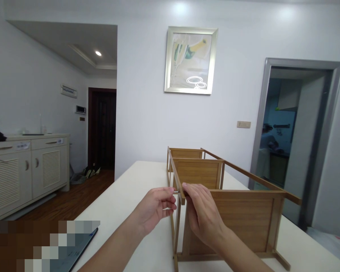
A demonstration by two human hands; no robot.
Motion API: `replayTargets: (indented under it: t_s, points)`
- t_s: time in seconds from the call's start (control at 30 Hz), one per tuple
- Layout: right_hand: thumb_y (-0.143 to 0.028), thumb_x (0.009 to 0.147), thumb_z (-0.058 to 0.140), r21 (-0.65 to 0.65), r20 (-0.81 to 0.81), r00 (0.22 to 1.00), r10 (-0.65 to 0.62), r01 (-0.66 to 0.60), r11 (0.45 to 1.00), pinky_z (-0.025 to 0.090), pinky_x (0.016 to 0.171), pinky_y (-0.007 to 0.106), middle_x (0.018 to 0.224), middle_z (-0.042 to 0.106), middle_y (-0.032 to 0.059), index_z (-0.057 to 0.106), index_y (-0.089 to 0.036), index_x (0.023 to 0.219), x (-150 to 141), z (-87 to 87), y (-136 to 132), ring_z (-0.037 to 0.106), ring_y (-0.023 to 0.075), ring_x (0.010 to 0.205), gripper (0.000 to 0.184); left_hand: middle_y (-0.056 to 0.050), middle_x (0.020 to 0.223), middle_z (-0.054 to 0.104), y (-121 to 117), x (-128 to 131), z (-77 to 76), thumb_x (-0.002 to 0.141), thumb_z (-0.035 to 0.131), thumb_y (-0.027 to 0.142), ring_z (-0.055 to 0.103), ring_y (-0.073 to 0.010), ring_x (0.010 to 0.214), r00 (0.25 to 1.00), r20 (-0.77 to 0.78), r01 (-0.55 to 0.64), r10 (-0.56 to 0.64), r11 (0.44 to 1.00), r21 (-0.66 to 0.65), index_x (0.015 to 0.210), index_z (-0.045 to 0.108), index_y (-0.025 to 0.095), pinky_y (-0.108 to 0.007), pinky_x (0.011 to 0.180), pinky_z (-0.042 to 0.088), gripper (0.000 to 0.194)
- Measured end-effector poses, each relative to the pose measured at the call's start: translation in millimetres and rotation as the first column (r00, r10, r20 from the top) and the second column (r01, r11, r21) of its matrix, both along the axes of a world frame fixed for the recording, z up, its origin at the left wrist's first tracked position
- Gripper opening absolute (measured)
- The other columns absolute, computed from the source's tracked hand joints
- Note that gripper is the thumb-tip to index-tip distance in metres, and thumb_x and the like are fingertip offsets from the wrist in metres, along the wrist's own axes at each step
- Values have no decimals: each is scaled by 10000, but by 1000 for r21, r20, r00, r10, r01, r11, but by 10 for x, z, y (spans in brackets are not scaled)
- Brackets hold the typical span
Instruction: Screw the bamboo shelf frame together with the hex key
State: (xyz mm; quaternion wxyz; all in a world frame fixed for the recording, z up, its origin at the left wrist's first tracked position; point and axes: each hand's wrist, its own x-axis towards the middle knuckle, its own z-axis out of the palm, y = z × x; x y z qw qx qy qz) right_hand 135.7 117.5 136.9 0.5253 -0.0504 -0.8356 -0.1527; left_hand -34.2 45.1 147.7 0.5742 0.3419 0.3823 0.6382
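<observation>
A brown wooden shelf rack (245, 219) lies on its side, its panels standing upright one behind another between long rails. My left hand (155, 207) pinches a small thin metal piece (176, 192) between thumb and forefinger, likely a screw. That piece points at the outer side of the left upper rail (175, 170), close to its near end. From the other side, my right hand (202, 211) grips this rail where it meets the nearest panel, with the fingertips over its top. The right thumb is mostly hidden.
The rack rests on a white table (124, 204). A dark flat device (83, 245), partly blurred, lies at its lower left edge. White cabinets (48, 166) line the left wall. Straight ahead, a framed picture (191, 60) hangs on the wall; a doorway (283, 132) opens at right.
</observation>
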Motion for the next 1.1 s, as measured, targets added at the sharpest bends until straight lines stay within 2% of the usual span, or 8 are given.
replayTargets:
  t_s: [0.17,0.27,0.33,0.43,0.6,0.73,0.87,1.1]
  points:
    - [-23,873,444,1,-16,998,-61,61,998,488,954,429,1198,644,160,527,-131,1226,34,81,-7,582,239,1140,378,-51,746,673,59,-68,-53,773,752,271,638,-143,651,987,81,145,-142,989,-25,914,683,130,-243,604,485,211]
    - [-109,875,516,-23,-36,985,-166,166,986,455,910,466,1032,688,121,604,-150,1052,60,182,-53,610,253,975,202,-60,746,679,93,-107,-101,799,742,323,644,-149,649,976,92,198,-195,980,-29,911,679,122,-253,610,495,239]
    - [-162,888,544,-94,-18,981,-195,193,977,447,822,423,884,691,76,630,-170,939,87,240,-74,605,224,838,100,-68,746,685,114,-126,-131,807,737,350,648,-154,653,971,88,227,-223,973,-36,899,674,120,-259,613,498,255]
    - [-186,928,521,-190,36,989,-144,148,971,422,713,342,780,677,40,656,-192,899,123,282,-70,580,175,714,138,-65,729,688,143,-135,-163,809,738,354,646,-147,640,969,99,234,-228,971,-46,857,671,120,-257,617,496,248]
    - [-179,950,496,-223,37,995,-93,99,970,388,683,316,757,681,27,677,-202,897,121,283,-34,578,155,682,191,-63,717,691,160,-118,-179,818,732,324,633,-126,607,972,138,199,-190,979,-53,872,688,102,-252,629,498,232]
    - [-162,943,484,-196,20,993,-113,115,974,376,707,327,760,663,25,656,-193,900,87,254,-47,568,156,690,180,-80,735,701,152,-113,-176,830,719,331,656,-148,643,970,152,202,-192,978,-55,898,696,89,-280,676,517,252]
    - [-133,927,460,-135,-34,988,-151,145,980,375,764,356,802,655,43,618,-175,955,17,143,-61,574,174,742,166,-102,723,704,147,-109,-168,838,703,382,672,-177,645,974,140,191,-177,977,-98,852,694,79,-306,679,528,304]
    - [-82,885,465,-39,-172,963,-206,202,979,373,850,416,908,656,82,572,-169,1044,-106,-83,12,554,216,833,210,-74,726,697,159,-110,-173,802,751,324,642,-137,629,989,107,111,-104,992,-64,860,709,83,-261,639,511,252]
